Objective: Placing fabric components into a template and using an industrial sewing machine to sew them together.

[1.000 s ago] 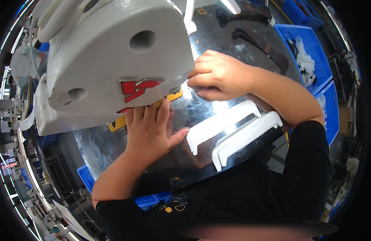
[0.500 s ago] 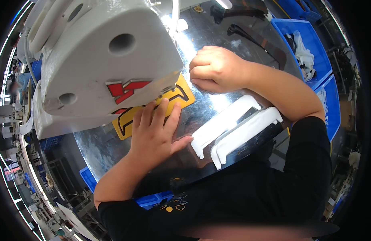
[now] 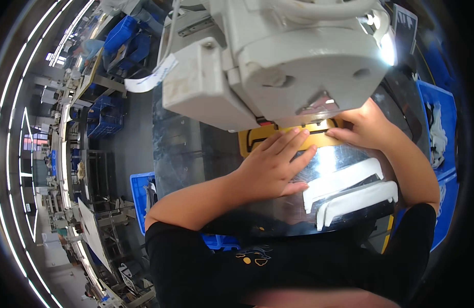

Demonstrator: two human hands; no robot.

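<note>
- where is the plate (image 3: 319, 140) lying?
- by the machine (image 3: 309, 66), which is partly covering it.
- and your grip?
- my left hand (image 3: 273, 169) is lying flat on the plate, fingers slightly spread, gripping nothing. my right hand (image 3: 369, 126) is touching its right end; whether it's pinching, i can't tell.

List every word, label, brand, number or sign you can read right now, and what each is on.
None reads clearly enough to quote.
Machine: red emblem, partly lost in glare.
White tag: marks too blurred to read.
Shirt: small yellow drawing, no readable lettering.
Yellow plate: black lines, no lettering shows.
Background marks: too small to read.
</note>
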